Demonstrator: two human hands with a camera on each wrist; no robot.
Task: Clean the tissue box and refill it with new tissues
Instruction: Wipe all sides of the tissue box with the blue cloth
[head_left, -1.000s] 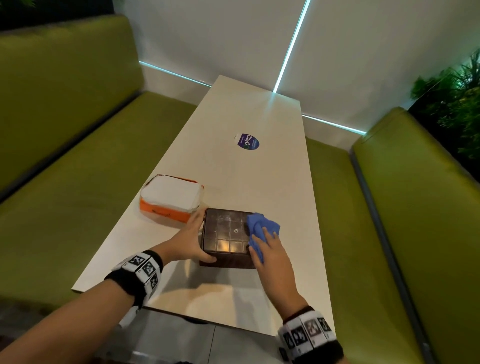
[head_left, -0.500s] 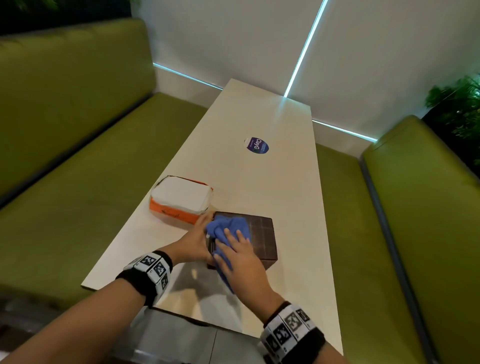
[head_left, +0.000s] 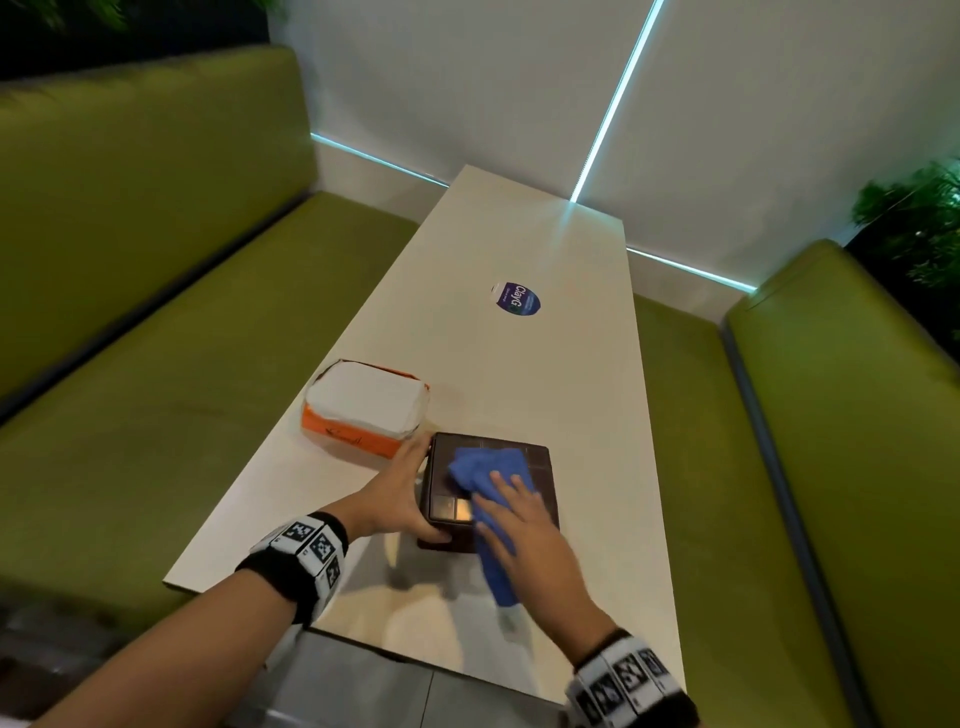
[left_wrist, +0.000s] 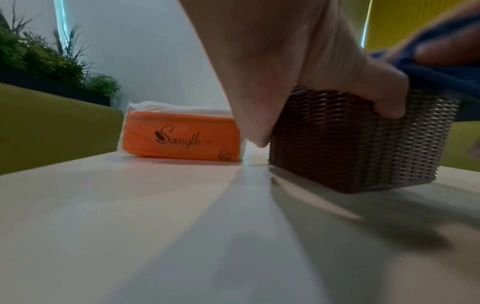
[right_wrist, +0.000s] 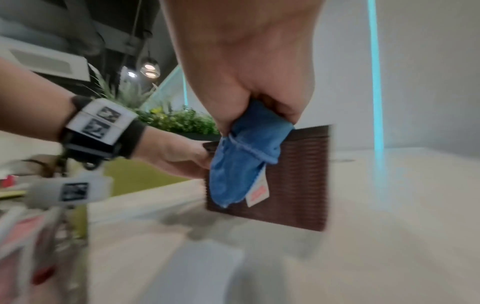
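A dark brown woven tissue box (head_left: 537, 470) stands near the table's front edge. My left hand (head_left: 415, 488) grips its left side, thumb on the near face and fingers along the far corner; the left wrist view shows the thumb (left_wrist: 387, 102) hooked over the box (left_wrist: 350, 144). My right hand (head_left: 498, 501) lies on the box top and presses a blue cloth (head_left: 480, 467) onto it. In the right wrist view the cloth (right_wrist: 241, 156) is pinched under that hand and hangs down the box's near face (right_wrist: 298, 174). An orange pack of white tissues (head_left: 363, 405) lies just left of the box.
The long pale table (head_left: 519, 364) carries a round blue sticker (head_left: 518, 300) further back. Green benches run along the left (head_left: 182, 389) and right (head_left: 727, 467). A white wall closes the far end, with plants (head_left: 914, 218) at the right.
My right hand has swept the blue cloth across the box top, from the right edge to the left side and back to the middle. The left hand has kept its grip.
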